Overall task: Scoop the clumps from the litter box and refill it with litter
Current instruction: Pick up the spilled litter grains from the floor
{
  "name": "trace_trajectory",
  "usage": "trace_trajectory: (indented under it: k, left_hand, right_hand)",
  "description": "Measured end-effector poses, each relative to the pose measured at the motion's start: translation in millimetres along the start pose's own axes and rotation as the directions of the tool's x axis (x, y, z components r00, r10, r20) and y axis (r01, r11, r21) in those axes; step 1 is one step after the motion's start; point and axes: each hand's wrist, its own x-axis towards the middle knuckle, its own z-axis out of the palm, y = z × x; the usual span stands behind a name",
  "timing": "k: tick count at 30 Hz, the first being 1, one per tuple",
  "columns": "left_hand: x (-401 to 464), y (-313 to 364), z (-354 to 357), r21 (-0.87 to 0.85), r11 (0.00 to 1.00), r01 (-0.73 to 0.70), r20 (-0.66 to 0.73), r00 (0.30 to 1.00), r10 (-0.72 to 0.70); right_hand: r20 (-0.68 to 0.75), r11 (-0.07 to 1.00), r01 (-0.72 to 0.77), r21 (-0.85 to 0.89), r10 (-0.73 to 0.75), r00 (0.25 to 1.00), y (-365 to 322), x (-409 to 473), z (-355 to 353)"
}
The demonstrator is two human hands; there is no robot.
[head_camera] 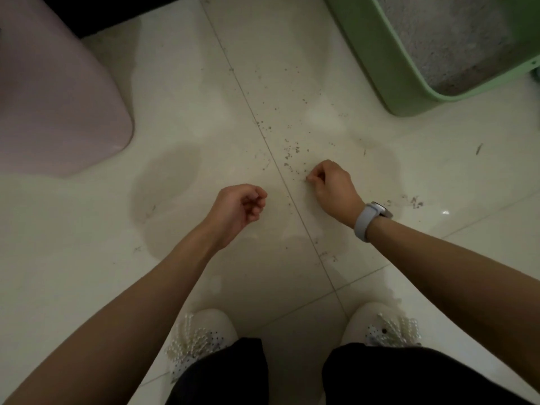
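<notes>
Over the white tiled floor [181, 83], head view, looking down past two bare forearms to a pair of white slippers [204, 328].

Litter box [391, 68]: green, at the far right corner of the view, on the floor. Grey litter [450, 39] fills the part of it that shows. No clumps can be made out there; too blurred to say if any remain.

Scattered grains [292, 150]: dark specks spread along a tile seam, from near the box toward the hands.

Right hand [333, 185]: fingers curled, fingertips drawn together low over the grains. Appears to pinch at specks; cannot tell whether anything is held. Pale watch [368, 217] on that wrist.

Left hand [239, 206]: fingers loosely curled, palm turned partly up, nothing visible in it.

Pink bin [58, 97]: far left edge of the view, well apart from the box.

Progress, as judged: no scoop or litter bag in sight. Work looks to be floor clean-up around the box. Whether scooping and refill are done cannot be confirmed; the grains still need gathering.
</notes>
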Motion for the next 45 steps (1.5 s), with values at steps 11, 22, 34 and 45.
trace_trajectory:
  k: [11, 22, 34, 45]
  left_hand:
    - [16, -35, 24, 0.877, 0.271, -0.397, 0.262, 0.868, 0.422]
    - [27, -40, 21, 0.893, 0.059, -0.445, 0.367, 0.799, 0.476]
    - [17, -19, 9, 0.528, 0.798, -0.291, -0.087, 0.916, 0.391]
    - [-1, 10, -15, -0.138, 0.981, -0.136, 0.053, 0.988, 0.144]
  right_hand:
    - [-0.037, 0.993, 0.048, -0.110, -0.053, 0.998, 6, 2, 12]
    - [0.160, 0.626, -0.264, 0.733, 0.219, 0.962, -2, 7, -15]
    - [0.097, 0.936, -0.136, 0.324, 0.110, 0.989, -1, 6, -11]
    - [0.049, 0.964, 0.153, -0.219, -0.146, 0.988, 2, 5, 18]
